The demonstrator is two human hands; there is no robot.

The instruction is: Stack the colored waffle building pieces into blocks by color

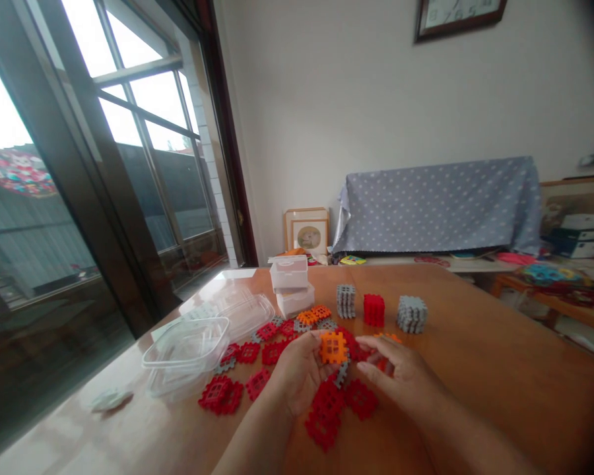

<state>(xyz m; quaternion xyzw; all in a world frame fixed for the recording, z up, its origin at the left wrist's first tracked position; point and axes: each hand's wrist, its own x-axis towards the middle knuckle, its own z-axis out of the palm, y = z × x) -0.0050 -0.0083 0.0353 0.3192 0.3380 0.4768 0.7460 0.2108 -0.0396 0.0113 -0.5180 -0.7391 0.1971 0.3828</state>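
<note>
My left hand (299, 373) holds an orange lattice square (333, 348) between its thumb and fingers, near the middle of the table. To its right, my right hand (393, 366) has thumb and fingers apart, with orange pieces partly hidden behind its fingers. Red lattice pieces (324, 422) lie below and between the hands. More red squares (220, 394) and some grey ones are scattered to the left. Several orange pieces (314, 314) lie behind my left hand. Farther back stand a grey stack (346, 301), a red stack (374, 310) and another grey stack (412, 314).
Clear plastic containers (185, 349) are on the left of the wooden table (490, 369). Two white boxes (296, 300) stand stacked at the back. A small pale packet (109, 399) lies at the left edge. A dotted cloth (438, 206) hangs by the wall.
</note>
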